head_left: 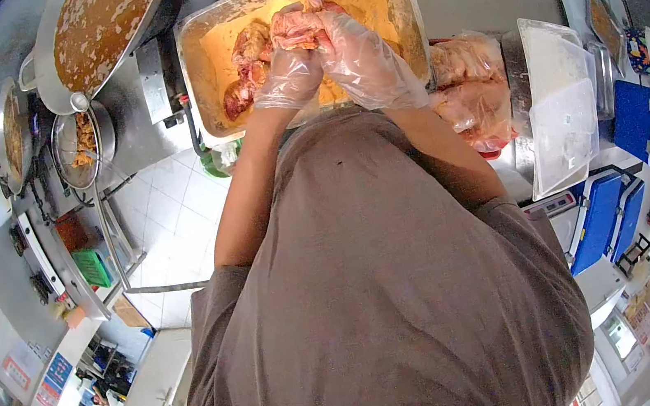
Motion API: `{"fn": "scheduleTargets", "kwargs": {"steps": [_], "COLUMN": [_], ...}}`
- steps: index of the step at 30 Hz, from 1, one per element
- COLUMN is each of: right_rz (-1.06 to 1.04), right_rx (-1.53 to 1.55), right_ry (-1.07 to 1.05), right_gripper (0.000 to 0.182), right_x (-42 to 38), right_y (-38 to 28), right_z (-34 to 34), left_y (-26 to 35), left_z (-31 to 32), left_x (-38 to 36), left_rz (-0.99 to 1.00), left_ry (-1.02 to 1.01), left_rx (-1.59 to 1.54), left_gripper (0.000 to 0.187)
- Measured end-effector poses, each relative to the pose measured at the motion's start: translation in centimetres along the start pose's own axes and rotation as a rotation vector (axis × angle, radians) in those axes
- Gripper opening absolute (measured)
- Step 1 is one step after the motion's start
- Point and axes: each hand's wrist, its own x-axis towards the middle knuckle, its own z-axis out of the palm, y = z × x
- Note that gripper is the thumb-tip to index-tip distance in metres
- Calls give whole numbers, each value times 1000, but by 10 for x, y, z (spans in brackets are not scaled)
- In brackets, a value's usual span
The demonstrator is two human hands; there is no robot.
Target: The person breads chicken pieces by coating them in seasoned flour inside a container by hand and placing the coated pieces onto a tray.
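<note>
Both my hands wear clear plastic gloves and meet above a rectangular tub (194, 72) of orange-yellow powder (364, 6). Between them is a piece of raw meat (295, 28), pink and lightly dusted, which looks like chicken. My left hand (289, 77) grips it from the near left side. From the right, my right hand (361, 57) closes round its other side, and the fingertips are partly hidden by the meat. More raw meat pieces (243, 77), dark red and powder-coated, lie in the tub just left of my left hand.
Right of the tub sit plastic bags of raw meat (471, 87), with a translucent lid (558, 108) beyond. At the upper left stand a large pot of brown liquid (98, 35) and a strainer (85, 149) holding fried bits. Blue-lidded boxes (605, 217) are at far right.
</note>
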Motion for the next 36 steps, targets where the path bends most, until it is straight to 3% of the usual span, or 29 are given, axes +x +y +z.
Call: {"fn": "scheduleTargets", "kwargs": {"steps": [3, 5, 7, 9, 11, 14, 17, 20, 23, 26, 29, 32, 36], "right_rz": [0, 53, 116, 120, 47, -80, -84, -129, 83, 126, 354, -189, 49], "right_rx": [-124, -9, 45, 15, -55, -91, -47, -30, 170, 257, 370, -230, 138], "right_ry": [-1, 12, 8, -12, -13, 70, 137, 206, 160, 197, 110, 170, 74], "right_gripper": [37, 36, 35, 33, 32, 31, 30, 23, 22, 22, 20, 21, 26], "right_x": [0, 1, 3, 3, 0, -4, -7, -8, -4, -1, -3, -18, -23], "right_y": [3, 6, 6, 3, 3, 15, 16, 11, -1, -6, -23, 6, 29], "right_z": [4, 5, 5, 3, 2, 14, 18, 18, 16, 17, 6, 18, 37], "left_y": [4, -16, -15, -10, 21, 10, 1, 6, 9, -3, 7, -1, 3], "left_z": [5, 14, 13, 4, -27, -4, 4, 6, 9, 6, 6, 12, 7], "left_x": [1, -7, -4, -2, 7, 4, 8, 6, 6, 13, 9, 13, 10], "left_rz": [57, 164, 99, -100, -435, 28, -47, -180, -108, 116, -33, 42, -39], "left_ry": [124, 161, 136, -16, -300, 170, 159, 164, 304, 276, 242, 272, 201], "left_rx": [30, 163, 71, -59, -226, -310, -265, -472, -431, -143, -332, -256, -312], "left_gripper": [19, 19, 19, 19, 19, 11, 10, 9, 10, 12, 14, 14, 17]}}
